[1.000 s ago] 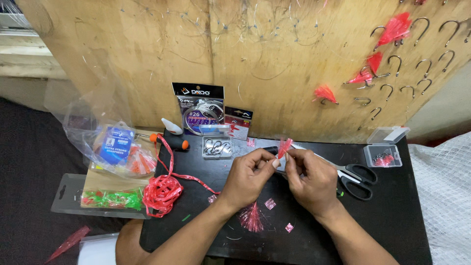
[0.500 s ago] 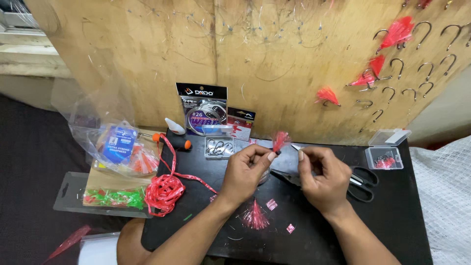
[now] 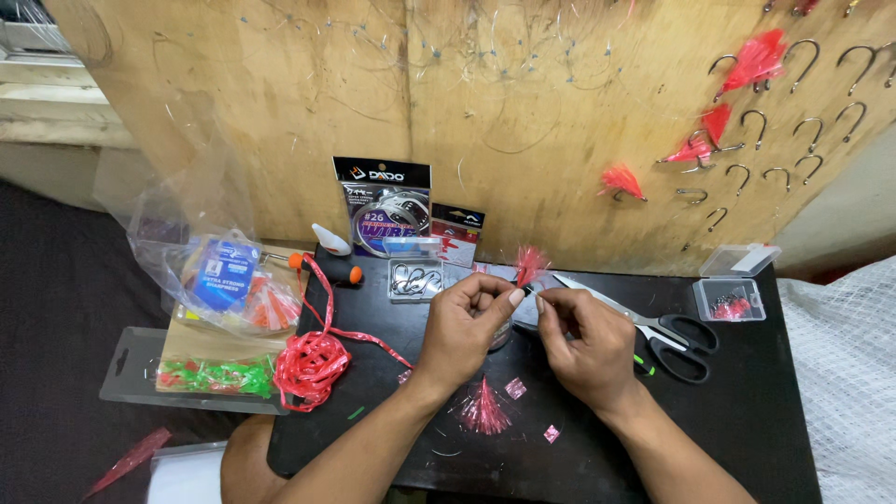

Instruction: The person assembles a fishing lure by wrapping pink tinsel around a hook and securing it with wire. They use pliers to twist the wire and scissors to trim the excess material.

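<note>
Together, hands (image 3: 527, 331) pinching red tuft (image 3: 530, 262)

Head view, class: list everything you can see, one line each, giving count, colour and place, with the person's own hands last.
Tuft: one, red, pinched between both hands.
Scissors: one, black handles, right of hands.
Ribbon: one tangle, red, table's left edge.
Loose tuft: one, pink, table front.
Hook tray: one, clear, behind hands.
Small box: one, clear, table right.
Packets: two, black, against board.
Bag: one, clear, left.
Board hooks: many, metal, some red-tufted, upper right.
Table: one, black.
Left hand: pinching tuft.
Right hand: pinching beside it.
</note>
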